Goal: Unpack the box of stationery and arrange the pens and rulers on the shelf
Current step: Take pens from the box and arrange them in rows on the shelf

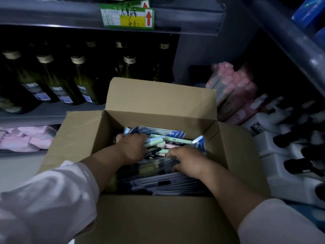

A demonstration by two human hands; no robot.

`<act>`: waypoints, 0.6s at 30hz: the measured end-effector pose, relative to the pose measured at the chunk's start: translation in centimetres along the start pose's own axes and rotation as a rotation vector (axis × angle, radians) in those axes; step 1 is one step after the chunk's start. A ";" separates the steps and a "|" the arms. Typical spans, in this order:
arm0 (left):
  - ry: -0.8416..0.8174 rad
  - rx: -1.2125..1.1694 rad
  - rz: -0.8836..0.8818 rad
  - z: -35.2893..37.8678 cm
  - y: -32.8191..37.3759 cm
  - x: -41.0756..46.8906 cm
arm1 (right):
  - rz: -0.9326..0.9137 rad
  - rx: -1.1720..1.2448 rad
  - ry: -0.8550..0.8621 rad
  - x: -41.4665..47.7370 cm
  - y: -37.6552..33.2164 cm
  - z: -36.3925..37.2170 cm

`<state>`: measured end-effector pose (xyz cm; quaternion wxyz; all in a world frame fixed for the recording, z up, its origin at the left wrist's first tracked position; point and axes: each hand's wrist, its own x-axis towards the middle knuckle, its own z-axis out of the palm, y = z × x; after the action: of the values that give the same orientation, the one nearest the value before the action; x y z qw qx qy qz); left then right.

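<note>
An open cardboard box (158,101) stands in front of me with all flaps folded out. It is full of stationery: pale green and pink pens (163,140) in the middle, dark flat packs of rulers or pens (163,185) nearer me, blue-and-white packets (175,133) at the back. My left hand (133,148) reaches into the box's left side, fingers curled down around a bunch of pens. My right hand (186,160) is in the right side, fingers curled over the dark flat packs. What lies under both palms is hidden.
A grey shelf (35,115) to the left holds several dark green bottles (56,81), with pink packets (26,140) on the level below. A shelf edge above carries a green and yellow price label (127,16). Pink packs (233,92) and white pump bottles (284,152) stand at the right.
</note>
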<state>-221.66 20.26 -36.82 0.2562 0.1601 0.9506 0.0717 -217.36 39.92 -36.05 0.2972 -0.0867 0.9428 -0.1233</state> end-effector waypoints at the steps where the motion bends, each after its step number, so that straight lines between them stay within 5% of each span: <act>1: 0.007 -0.027 -0.001 -0.2 0.1 -0.1 | 0.008 0.033 0.018 -0.1 0.1 0.0; 11: 0.192 -0.796 -0.022 -5.5 1.3 -2.6 | 0.053 0.091 0.037 -3.5 1.0 -3.5; 18: 0.520 -1.124 -0.108 -11.6 2.0 -5.1 | 0.096 0.081 -0.001 -8.0 -0.2 -8.3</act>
<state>-222.84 19.81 -24.06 0.0648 -0.0705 0.8055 0.5848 -215.68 43.14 -25.11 0.3065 -0.0295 0.9400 -0.1472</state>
